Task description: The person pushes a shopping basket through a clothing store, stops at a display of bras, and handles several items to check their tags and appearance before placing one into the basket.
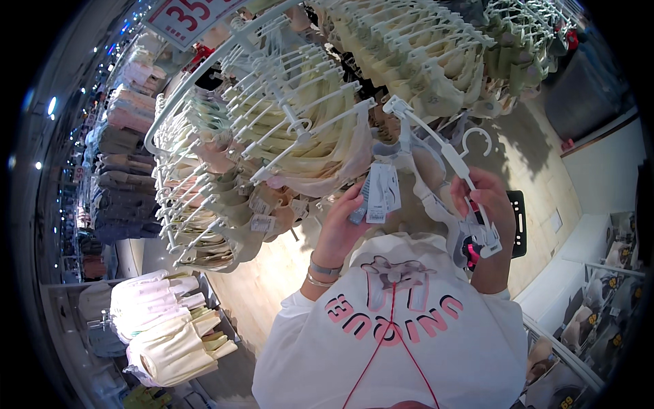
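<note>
A white plastic hanger (455, 158) slants down in front of my chest, its hook at the upper right. My right hand (489, 199) is closed around its lower part. A pale grey-blue bra (428, 194) hangs from both ends of this hanger. Hang tags (383, 194), one white and one bluish grey behind it, sit at the fingertips of my left hand (344, 221), pinched between thumb and fingers. Just left of that hand are pale bras (306, 167) on white hangers, packed close together on a rack.
A curved white rack rail (197, 75) carries the bras, with a price sign (187, 20) above. More bras (422, 61) hang at the back. Folded pastel clothes (170, 334) stand at the lower left. A grey bin (589, 88) and shelves of packages (599, 313) line the right.
</note>
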### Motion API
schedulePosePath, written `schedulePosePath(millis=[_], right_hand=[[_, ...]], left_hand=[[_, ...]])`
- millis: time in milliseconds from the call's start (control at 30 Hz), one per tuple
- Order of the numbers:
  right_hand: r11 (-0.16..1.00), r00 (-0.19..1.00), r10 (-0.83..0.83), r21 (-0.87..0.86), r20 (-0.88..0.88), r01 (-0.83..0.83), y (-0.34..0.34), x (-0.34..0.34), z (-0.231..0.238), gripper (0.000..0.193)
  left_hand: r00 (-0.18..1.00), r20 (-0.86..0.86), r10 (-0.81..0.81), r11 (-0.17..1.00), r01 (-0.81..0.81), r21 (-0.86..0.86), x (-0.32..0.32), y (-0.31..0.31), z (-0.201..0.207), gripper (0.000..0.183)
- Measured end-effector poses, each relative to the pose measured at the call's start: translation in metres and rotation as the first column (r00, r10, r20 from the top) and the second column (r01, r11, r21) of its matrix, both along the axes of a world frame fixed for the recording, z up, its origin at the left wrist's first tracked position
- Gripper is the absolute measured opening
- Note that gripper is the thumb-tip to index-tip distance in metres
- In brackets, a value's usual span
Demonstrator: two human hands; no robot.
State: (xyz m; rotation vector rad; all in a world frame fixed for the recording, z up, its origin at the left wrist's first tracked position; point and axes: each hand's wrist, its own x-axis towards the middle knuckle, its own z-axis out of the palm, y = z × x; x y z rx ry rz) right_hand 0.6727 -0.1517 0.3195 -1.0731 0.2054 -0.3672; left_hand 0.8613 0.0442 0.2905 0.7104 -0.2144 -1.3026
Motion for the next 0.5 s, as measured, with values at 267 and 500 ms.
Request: schedulePosePath(millis=[267, 500], right_hand=[[1.000, 1.000, 0.010, -0.018, -0.012, -0.010, 0.001, 0.008, -0.003, 0.034], [1.000, 0.999, 0.020, -0.018, -0.039, -0.021, 0.003, 0.015, -0.002, 0.033]], left_hand=[[0.999, 0.006, 0.039, 0.999, -0.039, 0.011, 0.001, 0.005, -0.003, 0.046], [0.999, -0.039, 0.033, 0.999, -0.033, -0.016, 0.006, 0.009, -0.007, 0.046]])
